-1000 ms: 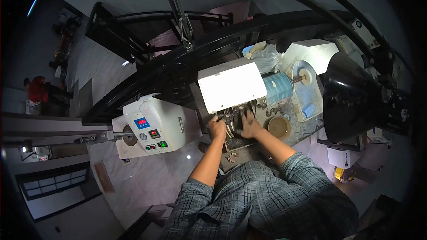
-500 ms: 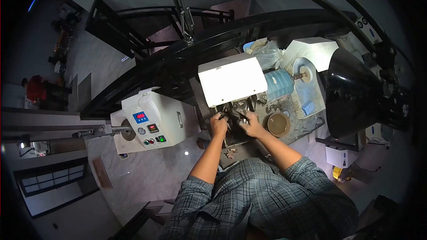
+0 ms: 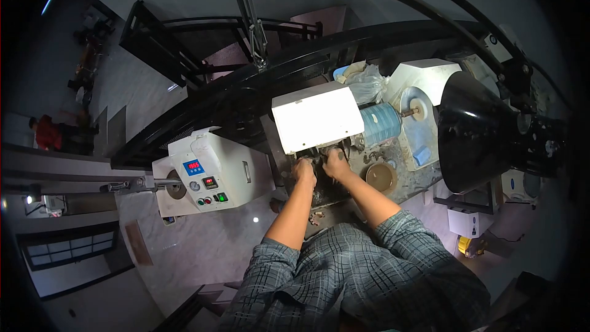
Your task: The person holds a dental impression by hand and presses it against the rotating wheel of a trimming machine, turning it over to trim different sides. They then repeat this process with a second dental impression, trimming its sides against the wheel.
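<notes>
Both the left hand (image 3: 305, 173) and right hand (image 3: 335, 164) have curled fingers, apparently gripping something dark.

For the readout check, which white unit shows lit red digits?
The control box left of the left hand; the hood above that hand and housing farther right show none.

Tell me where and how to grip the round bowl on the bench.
Probably grip the bowl by its near rim, from the front edge of the bench: its round mouth faces up, and the blue bottle lies beyond its far side.
</notes>
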Demonstrator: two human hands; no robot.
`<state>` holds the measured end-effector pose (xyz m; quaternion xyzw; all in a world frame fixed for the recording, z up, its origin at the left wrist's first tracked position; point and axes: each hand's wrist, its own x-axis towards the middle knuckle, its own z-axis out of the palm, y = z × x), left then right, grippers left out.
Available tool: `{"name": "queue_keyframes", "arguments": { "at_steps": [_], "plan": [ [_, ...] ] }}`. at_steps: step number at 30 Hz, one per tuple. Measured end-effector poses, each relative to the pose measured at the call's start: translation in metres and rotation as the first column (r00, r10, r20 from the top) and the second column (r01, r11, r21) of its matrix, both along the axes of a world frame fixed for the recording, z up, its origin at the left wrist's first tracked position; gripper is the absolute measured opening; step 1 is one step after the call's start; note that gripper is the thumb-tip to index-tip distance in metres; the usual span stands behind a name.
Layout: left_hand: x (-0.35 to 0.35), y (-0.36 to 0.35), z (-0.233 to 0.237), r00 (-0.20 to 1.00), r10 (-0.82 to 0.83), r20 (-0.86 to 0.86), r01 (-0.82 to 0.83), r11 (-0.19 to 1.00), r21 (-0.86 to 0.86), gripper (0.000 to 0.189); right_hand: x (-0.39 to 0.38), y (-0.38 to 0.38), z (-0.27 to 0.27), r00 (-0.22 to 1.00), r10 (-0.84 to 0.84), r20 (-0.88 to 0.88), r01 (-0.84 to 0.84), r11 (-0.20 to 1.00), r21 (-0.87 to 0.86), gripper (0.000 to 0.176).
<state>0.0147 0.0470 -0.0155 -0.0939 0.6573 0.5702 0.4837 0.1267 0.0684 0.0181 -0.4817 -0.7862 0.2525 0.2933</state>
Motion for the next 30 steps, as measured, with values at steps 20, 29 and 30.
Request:
{"name": "queue_keyframes", "arguments": {
  "at_steps": [20,29,30],
  "plan": [
    [0.0,-0.02,0.026,0.971,-0.158,-0.18,0.18,0.977,0.114,0.02,0.003,-0.017,0.024,0.988,-0.149,-0.026,0.137,0.952,-0.275,0.015],
    [-0.006,-0.003,0.01,0.995,-0.013,-0.101,0.013,1.0,-0.002,0.014,-0.007,-0.002,0.003,0.994,-0.018,0.11,0.047,0.963,-0.267,0.024],
    [-0.007,-0.003,0.01,0.989,0.058,-0.132,-0.053,0.998,0.046,0.009,-0.006,-0.003,0.004,0.994,-0.018,0.109,0.047,0.962,-0.268,0.024]
  ]
}}
